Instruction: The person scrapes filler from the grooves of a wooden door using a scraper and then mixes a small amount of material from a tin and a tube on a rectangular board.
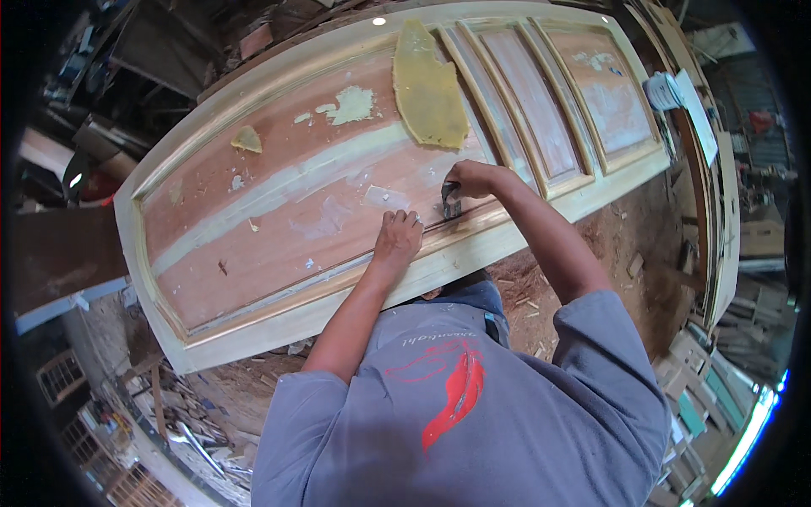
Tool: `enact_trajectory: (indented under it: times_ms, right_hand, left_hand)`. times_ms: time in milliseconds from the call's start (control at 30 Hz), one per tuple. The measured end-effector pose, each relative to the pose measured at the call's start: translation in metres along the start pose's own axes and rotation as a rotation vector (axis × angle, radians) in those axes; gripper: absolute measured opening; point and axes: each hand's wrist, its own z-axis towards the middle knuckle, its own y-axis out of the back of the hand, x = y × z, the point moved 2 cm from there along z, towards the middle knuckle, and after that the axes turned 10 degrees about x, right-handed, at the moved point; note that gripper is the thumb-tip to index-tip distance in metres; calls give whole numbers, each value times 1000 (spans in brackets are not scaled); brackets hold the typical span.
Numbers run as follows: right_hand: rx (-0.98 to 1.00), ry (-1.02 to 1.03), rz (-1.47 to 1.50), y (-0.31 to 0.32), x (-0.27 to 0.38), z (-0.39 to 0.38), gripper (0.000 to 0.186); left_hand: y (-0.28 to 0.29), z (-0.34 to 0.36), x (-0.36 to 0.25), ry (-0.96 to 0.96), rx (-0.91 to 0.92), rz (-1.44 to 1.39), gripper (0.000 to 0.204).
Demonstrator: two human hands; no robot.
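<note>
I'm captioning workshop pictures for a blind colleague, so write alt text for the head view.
A person's right hand holds a small dark object at a large wooden panel, the left hand close by. A yellow sheet lies on the panel's far side; a white tub is near its right end.

Panelled board (pixel 138 245) was wood throughout: near rail (pixel 473 258) pale, smooth and matt; sunken reddish-brown panel (pixel 203 245) dull and blotched with chalky-looking pale patches (pixel 351 105). Golden-brown mouldings (pixel 481 223) round the panels showed a faint sheen. Far side, the ragged yellow sheet (pixel 427 93) looked matt and mottled, material unclear; at right, the white tub (pixel 663 91) appeared smooth plastic, and near, the grey shirt (pixel 524 414) was matt cloth.
</note>
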Motion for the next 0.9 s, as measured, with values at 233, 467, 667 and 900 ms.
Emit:
enact_trajectory:
  times_ms: [233, 467, 667, 900]
  right_hand:
    - [-45, 128, 91, -10, -10, -13, 28]
    - [-227, 266, -43, -28, -5, -50, 24]
    - [-262, 290, -20, -30, -9, -59, 21]
    - [-8, 265, 158, 3, -43, 6, 32]
  left_hand:
    - [-2, -3, -5, 27, -5, 59, 7]
    - [10, 3, -19, 133, -39, 40, 6]
    - [11, -1, -30, 238, -45, 91, 4]
    - [10, 5, -34, 252, 55, 156, 5]
